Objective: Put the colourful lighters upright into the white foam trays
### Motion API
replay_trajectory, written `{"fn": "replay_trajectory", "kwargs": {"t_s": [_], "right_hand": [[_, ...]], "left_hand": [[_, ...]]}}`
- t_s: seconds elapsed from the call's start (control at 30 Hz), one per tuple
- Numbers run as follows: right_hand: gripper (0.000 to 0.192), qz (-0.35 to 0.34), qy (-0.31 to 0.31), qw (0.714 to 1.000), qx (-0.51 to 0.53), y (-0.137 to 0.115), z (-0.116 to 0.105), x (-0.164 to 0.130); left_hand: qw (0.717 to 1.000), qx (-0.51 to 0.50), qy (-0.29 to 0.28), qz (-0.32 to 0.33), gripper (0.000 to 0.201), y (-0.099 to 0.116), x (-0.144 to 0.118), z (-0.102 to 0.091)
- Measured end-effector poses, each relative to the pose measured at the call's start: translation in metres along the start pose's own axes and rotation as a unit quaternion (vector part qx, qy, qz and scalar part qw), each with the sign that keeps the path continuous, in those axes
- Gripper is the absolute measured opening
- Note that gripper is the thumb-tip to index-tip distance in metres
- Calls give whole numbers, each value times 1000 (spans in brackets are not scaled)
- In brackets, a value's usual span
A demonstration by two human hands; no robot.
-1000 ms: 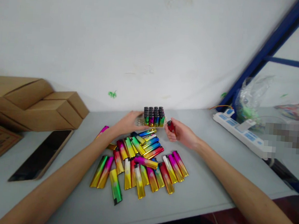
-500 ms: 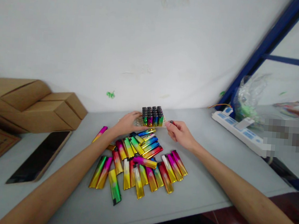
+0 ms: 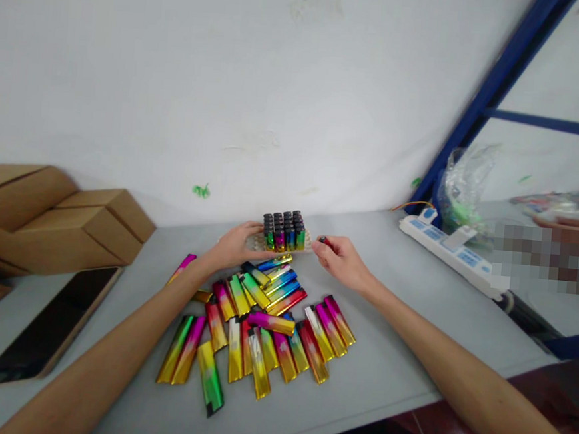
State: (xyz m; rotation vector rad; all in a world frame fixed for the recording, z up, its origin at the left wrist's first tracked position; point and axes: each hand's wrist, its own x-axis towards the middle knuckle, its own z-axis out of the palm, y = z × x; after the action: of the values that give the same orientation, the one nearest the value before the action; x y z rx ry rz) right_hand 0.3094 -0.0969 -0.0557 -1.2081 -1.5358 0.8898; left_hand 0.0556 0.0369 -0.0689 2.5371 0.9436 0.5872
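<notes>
Grey counter (image 3: 406,387) against a white wall, w/ a pile of shiny rainbow lighters (image 3: 256,321) spread out in the middle, approx two dozen or so. Behind the pile sits a small tray (image 3: 255,242) w/ black-capped lighters standing upright in rows, packed close together.

What could go wrong imo: those upright ones look like dominoes. Right hand (image 3: 341,261) is bringing a red lighter (image 3: 324,240) in just beside the tray's right edge, and if it bumps the outer row or goes in tilted, a few could tip over. Tray looks light too, so a push from the right could slide it, which is prob why the left hand (image 3: 232,244) is braced on the other side. Also the loose pile lies right under both wrists, so a dragged forearm could scatter some toward the counter edge.

Fingers: right-hand fingers (image 3: 327,252) are pinched shut around the red lighter, only its tip shows past the fingertips, rest is hidden in the hand. Left-hand fingers (image 3: 248,230) are loosely curled, resting on the tray's left side, touching it rather than really clamping; can't tell how firm tbh.

Other stuff: cardboard boxes (image 3: 53,218) at far left, a dark phone (image 3: 48,325) lying flat near them, a white power strip (image 3: 450,253) at right w/ a plastic bag (image 3: 465,187) behind it by a blue frame (image 3: 483,105). Somebody else's hand (image 3: 569,224) shows at far right, well apart from all this.
</notes>
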Motion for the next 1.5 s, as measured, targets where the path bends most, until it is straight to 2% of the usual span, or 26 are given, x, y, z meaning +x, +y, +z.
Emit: {"fn": "replay_trajectory", "kwargs": {"t_s": [0.07,0.27,0.43,0.63,0.83,0.93,1.07,1.3,1.5], "right_hand": [[53,-4,7,1000,9,1,-1,0],[41,-9,23,993,114,13,-11,15],[41,-14,92,989,115,31,-23,29],[41,-21,105,986,125,42,-28,58],[42,-24,58,992,106,64,-19,89],[38,-55,52,995,59,70,-16,89],[36,-74,25,997,20,65,-18,84],[35,-104,-13,994,15,62,-17,83],[33,-89,-25,995,28,65,-17,81]], "left_hand": [[1000,-9,-2,3,71,0,0,-1],[999,-19,-17,20,71,-2,0,-6],[998,-38,-20,39,66,-1,0,-9],[998,-40,-25,35,66,-4,1,-9],[999,-36,-20,28,68,-9,0,-9],[999,-27,-23,27,66,-7,0,-9],[999,-23,-19,23,69,-5,0,-8],[999,-23,-17,23,70,-4,0,-8],[1000,-20,-16,16,71,-7,0,-7]]}}
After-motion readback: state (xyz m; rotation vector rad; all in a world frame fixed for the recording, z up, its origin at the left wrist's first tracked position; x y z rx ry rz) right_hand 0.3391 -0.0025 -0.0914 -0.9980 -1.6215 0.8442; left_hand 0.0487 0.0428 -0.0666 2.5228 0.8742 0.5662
